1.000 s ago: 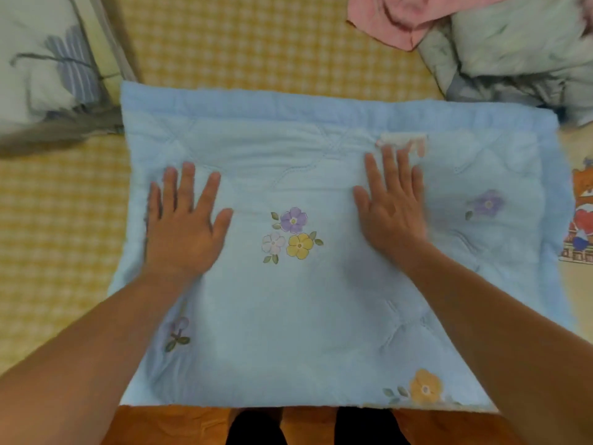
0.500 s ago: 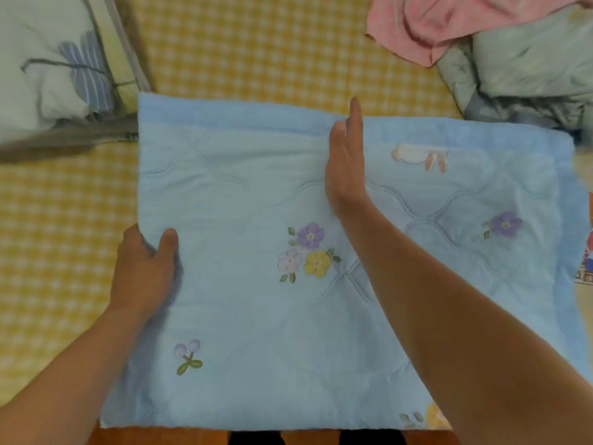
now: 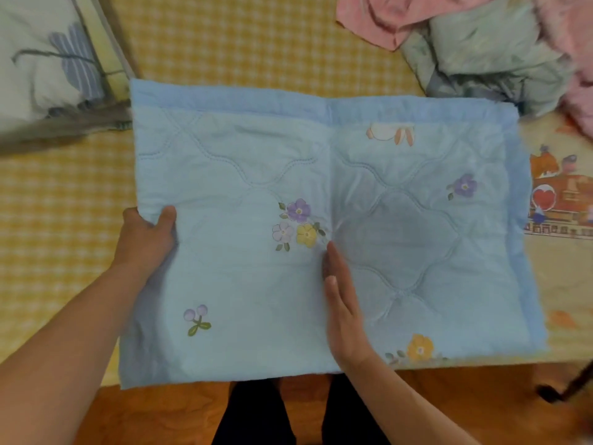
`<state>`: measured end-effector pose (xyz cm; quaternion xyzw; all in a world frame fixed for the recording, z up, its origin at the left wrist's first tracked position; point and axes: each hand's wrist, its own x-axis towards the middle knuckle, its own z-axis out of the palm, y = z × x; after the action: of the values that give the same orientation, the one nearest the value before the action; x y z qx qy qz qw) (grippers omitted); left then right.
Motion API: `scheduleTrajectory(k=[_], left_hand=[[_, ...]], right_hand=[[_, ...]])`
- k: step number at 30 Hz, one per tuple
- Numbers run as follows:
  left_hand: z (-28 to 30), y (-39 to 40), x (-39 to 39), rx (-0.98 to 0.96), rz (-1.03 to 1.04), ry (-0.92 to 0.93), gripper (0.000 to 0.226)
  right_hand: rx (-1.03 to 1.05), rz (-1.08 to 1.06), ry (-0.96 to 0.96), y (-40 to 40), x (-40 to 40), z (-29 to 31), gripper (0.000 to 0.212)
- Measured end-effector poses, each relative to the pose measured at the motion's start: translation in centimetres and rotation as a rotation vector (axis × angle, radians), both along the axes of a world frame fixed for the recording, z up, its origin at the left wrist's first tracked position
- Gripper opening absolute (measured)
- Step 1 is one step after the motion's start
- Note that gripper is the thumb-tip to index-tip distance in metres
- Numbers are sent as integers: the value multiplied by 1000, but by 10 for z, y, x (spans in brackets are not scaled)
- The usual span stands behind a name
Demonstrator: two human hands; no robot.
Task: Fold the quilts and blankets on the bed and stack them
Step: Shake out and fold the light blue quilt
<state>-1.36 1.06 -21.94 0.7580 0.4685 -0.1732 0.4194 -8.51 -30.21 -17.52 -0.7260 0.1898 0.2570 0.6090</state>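
Yellow-checked bed sheet [image 3: 256, 43] under folded light-blue quilt [image 3: 244, 155]; crumpled bedding [image 3: 487, 49] top right. Left hand [image 3: 146, 237] grips quilt's left edge, thumb on top. Right hand [image 3: 345, 313] edge-on along centre crease, fingers straight, pressed together.

right hand [image 3: 345, 311] slid from the quilt's [image 3: 244, 284] far edge back toward its near edge.

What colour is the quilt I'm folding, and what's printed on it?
Light blue quilt, darker blue border, small purple, pink and yellow flowers; head view, the only one.
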Motion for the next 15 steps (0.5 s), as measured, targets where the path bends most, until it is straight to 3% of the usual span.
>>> scheduleTrajectory(k=[3, 5, 8, 9, 11, 12, 15], left_hand=[[18, 7, -6, -131, 28, 48, 65], [30, 18, -14, -357, 109, 113, 72], [74, 25, -22, -702, 147, 183, 56], [88, 25, -21, -776, 133, 189, 70], [120, 8, -9, -876, 46, 121, 101], [136, -6, 0, -905, 7, 53, 103], [177, -77, 30, -833, -113, -150, 76]], right_hand=[[-62, 18, 51, -1, -20, -6, 48], [-77, 4, 70, 2, -14, -12, 49], [-71, 2, 94, 0, -9, -13, 50], [-53, -9, 103, -1, -9, -11, 49], [-11, -52, 178, -6, 0, -4, 46], [6, -50, 236, -10, 10, 4, 42], [143, 8, 339, -43, 51, 33, 26]])
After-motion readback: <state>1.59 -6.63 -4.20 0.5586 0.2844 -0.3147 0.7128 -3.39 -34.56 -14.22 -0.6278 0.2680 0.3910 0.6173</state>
